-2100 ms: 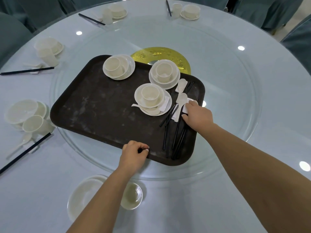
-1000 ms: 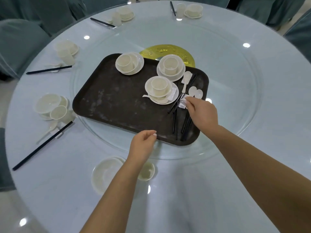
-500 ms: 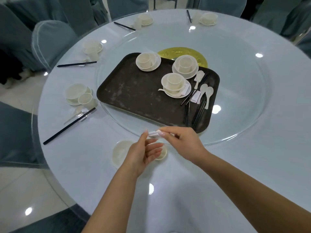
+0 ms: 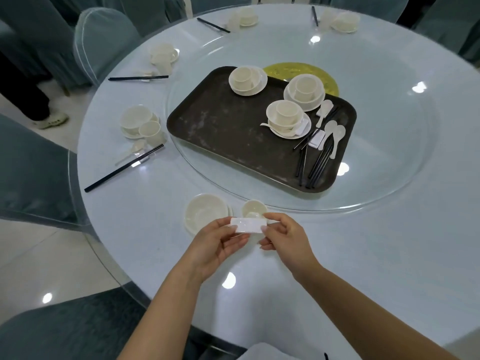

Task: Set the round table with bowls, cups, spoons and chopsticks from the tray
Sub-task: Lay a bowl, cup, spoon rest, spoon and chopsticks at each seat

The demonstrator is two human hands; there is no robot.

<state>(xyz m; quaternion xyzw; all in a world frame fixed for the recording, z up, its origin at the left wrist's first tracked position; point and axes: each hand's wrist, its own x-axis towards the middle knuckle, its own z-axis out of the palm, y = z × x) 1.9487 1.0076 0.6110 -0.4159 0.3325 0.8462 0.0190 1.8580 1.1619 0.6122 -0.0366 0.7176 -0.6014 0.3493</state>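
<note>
Both hands hold a small white rectangular rest (image 4: 248,225) above the table's near edge: my left hand (image 4: 217,245) pinches its left end, my right hand (image 4: 285,240) its right end. Just beyond it stand a cream bowl on a plate (image 4: 206,213) and a small cup (image 4: 254,208). The dark brown tray (image 4: 223,131) lies on the glass turntable. It carries three stacked bowl-and-cup sets (image 4: 285,116), white spoons (image 4: 335,136), another white rest (image 4: 317,138) and black chopsticks (image 4: 315,165).
Laid place settings with bowls, cups, spoons and black chopsticks ring the round table (image 4: 389,242) at the left (image 4: 140,124) and far side (image 4: 244,18). Teal-covered chairs (image 4: 104,45) surround it. A person's leg and shoe (image 4: 52,120) stand at the far left.
My right hand took a white rest off the tray and drew it back to the near edge. My left hand left the tray rim and now grips the rest's other end.
</note>
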